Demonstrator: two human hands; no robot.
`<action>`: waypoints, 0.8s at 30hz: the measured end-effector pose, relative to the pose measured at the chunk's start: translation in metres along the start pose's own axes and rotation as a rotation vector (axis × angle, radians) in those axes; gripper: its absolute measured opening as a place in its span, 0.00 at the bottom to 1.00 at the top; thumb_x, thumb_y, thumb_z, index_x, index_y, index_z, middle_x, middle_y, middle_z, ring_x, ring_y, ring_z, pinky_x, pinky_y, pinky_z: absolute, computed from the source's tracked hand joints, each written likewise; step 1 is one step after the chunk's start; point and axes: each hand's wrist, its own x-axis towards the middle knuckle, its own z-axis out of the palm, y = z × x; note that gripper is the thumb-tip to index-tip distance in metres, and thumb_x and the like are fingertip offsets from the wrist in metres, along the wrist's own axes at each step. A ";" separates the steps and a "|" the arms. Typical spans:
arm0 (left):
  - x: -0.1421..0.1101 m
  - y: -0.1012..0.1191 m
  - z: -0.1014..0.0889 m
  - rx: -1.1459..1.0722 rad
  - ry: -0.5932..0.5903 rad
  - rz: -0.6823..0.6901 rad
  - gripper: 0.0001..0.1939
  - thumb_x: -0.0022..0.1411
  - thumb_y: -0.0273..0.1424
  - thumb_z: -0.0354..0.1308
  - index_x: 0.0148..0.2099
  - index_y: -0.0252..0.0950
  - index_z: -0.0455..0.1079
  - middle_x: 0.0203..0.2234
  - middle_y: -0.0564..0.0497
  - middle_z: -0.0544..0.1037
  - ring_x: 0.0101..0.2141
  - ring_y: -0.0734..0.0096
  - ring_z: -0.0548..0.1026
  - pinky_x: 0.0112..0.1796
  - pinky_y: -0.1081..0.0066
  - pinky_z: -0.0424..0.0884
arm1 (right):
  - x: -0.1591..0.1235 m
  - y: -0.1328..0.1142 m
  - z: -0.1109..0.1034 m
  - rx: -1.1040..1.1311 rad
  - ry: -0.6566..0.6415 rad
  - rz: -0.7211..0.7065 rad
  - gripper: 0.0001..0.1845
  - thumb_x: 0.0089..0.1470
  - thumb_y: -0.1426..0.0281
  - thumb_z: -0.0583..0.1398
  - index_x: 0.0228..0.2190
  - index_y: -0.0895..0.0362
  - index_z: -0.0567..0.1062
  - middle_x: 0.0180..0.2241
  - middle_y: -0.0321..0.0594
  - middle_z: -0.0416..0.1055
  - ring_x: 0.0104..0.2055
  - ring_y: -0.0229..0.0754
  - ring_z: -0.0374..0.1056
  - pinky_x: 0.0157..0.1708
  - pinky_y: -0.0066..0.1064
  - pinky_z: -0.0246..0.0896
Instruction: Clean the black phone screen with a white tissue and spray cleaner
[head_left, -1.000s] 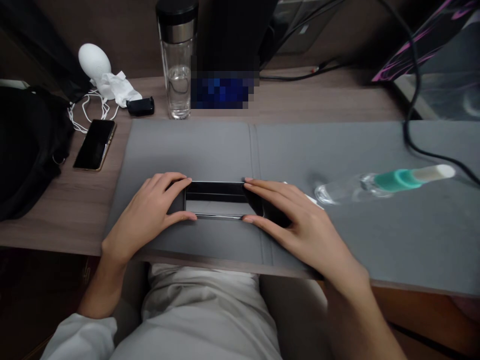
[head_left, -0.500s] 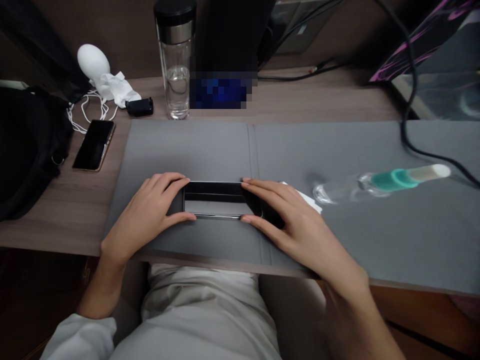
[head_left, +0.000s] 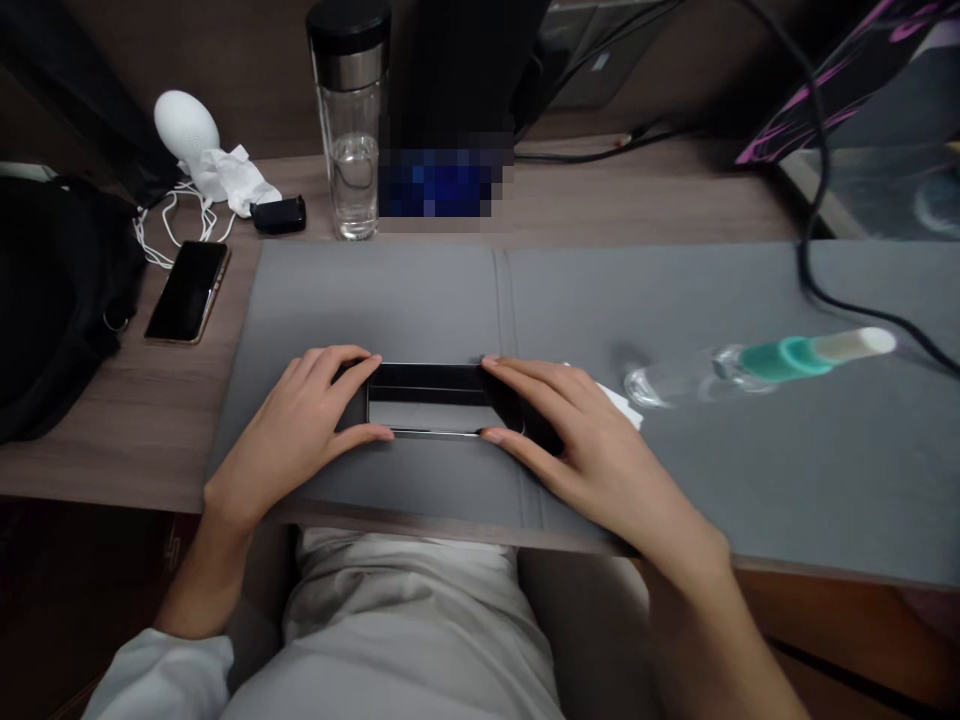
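Observation:
A black smartphone lies sideways in front of me on the grey desk mat, its glossy screen facing up with pale and dark reflections. My left hand grips its left end, fingertips on the far edge and thumb on the near edge. At the other end my right hand holds it the same way. Both ends of the phone are partly hidden by the hands. Something white and flat shows from behind my right hand, mostly covered.
On the right, a clear bottle with a teal-and-white top stands on the mat near a black cable. A glass water bottle stands at the back. Leftward are another phone, a white egg-shaped object and a black bag.

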 end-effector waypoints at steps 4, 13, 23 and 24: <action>0.001 0.001 -0.001 -0.021 0.001 -0.010 0.35 0.71 0.51 0.61 0.71 0.38 0.63 0.64 0.40 0.72 0.61 0.50 0.71 0.61 0.51 0.70 | -0.001 0.001 0.000 0.001 0.015 -0.011 0.32 0.69 0.55 0.62 0.69 0.45 0.65 0.62 0.46 0.74 0.61 0.55 0.72 0.61 0.51 0.67; 0.001 0.001 0.000 -0.032 0.017 -0.020 0.35 0.68 0.48 0.65 0.69 0.36 0.65 0.63 0.40 0.73 0.61 0.51 0.71 0.61 0.52 0.70 | -0.001 -0.002 -0.001 0.033 0.003 0.019 0.31 0.69 0.53 0.61 0.68 0.45 0.66 0.63 0.46 0.73 0.61 0.55 0.71 0.62 0.53 0.66; 0.001 0.001 0.000 -0.027 0.018 -0.022 0.34 0.70 0.49 0.63 0.70 0.39 0.64 0.63 0.42 0.72 0.61 0.52 0.71 0.60 0.52 0.70 | -0.001 -0.001 -0.001 0.041 0.011 0.053 0.37 0.68 0.51 0.62 0.72 0.45 0.60 0.66 0.48 0.70 0.66 0.58 0.69 0.64 0.54 0.66; 0.001 0.001 0.001 -0.029 0.017 -0.024 0.34 0.70 0.49 0.63 0.70 0.39 0.64 0.63 0.42 0.72 0.61 0.52 0.71 0.60 0.52 0.70 | -0.001 -0.001 -0.001 0.048 0.015 0.056 0.38 0.68 0.51 0.62 0.72 0.45 0.59 0.68 0.48 0.68 0.67 0.58 0.67 0.65 0.54 0.66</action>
